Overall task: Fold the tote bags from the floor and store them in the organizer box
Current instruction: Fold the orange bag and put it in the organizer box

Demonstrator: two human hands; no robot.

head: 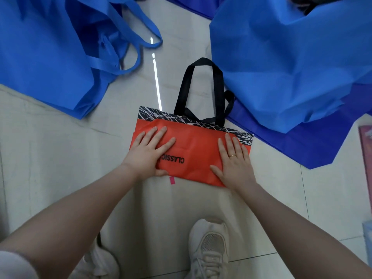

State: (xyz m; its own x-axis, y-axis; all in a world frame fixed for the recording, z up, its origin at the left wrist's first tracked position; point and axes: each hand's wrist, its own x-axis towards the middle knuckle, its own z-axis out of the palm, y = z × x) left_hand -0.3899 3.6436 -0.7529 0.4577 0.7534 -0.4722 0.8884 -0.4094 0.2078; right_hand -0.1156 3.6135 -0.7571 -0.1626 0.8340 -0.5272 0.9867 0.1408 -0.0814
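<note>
Both hands are pressed flat, fingers spread, on the orange tote bag (193,150), which lies folded on the tiled floor (60,158): the left hand (148,154) on its left end, the right hand (234,162) on its right end. Left of the orange bag a blue tote bag (46,57) is seen; right of it, another blue bag (291,67).

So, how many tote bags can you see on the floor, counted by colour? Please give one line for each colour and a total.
Orange bag, under both flat hands: 1
Light blue bags, one left and one right: 2
Dark blue bag, under the right light blue one: at least 1
Total: 4 clearly in view; more blue fabric at the top edge cannot be separated.
</note>
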